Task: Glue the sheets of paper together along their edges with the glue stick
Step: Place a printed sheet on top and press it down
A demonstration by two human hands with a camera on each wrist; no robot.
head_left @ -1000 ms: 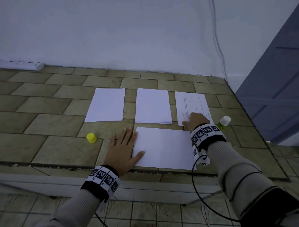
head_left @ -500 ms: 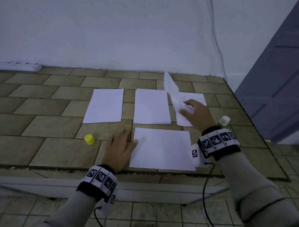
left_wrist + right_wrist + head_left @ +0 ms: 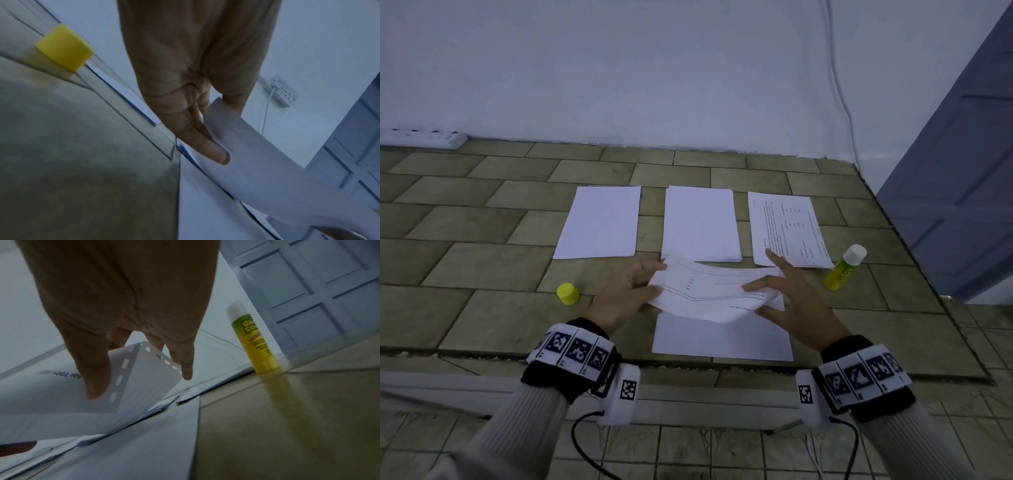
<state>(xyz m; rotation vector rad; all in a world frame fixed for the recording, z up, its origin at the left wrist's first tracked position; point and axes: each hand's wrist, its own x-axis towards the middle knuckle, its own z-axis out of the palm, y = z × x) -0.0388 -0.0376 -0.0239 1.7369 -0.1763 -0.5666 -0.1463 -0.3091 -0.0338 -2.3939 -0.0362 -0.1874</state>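
Both hands hold one printed sheet (image 3: pixel 714 291) in the air, sagging slightly, just above a blank sheet (image 3: pixel 722 341) that lies near the table's front edge. My left hand (image 3: pixel 654 286) pinches the sheet's left end (image 3: pixel 267 162), thumb on one side and fingers on the other. My right hand (image 3: pixel 760 296) holds the right end (image 3: pixel 61 402), fingers spread over it and thumb beneath. The glue stick (image 3: pixel 845 268) stands uncapped to the right of the right hand, also in the right wrist view (image 3: pixel 255 340). Its yellow cap (image 3: pixel 567 293) sits left of the left hand (image 3: pixel 63 47).
Three paper piles lie in a row behind the hands: a blank one (image 3: pixel 599 222) on the left, a blank stack (image 3: pixel 700 224) in the middle, a printed stack (image 3: pixel 787 229) on the right. A power strip (image 3: pixel 421 137) sits by the back wall. A door (image 3: pixel 962 154) stands at the right.
The right hand lifted a printed sheet off the right stack and carried it over the blank sheet. The left hand left the blank sheet and took the printed sheet's left end.
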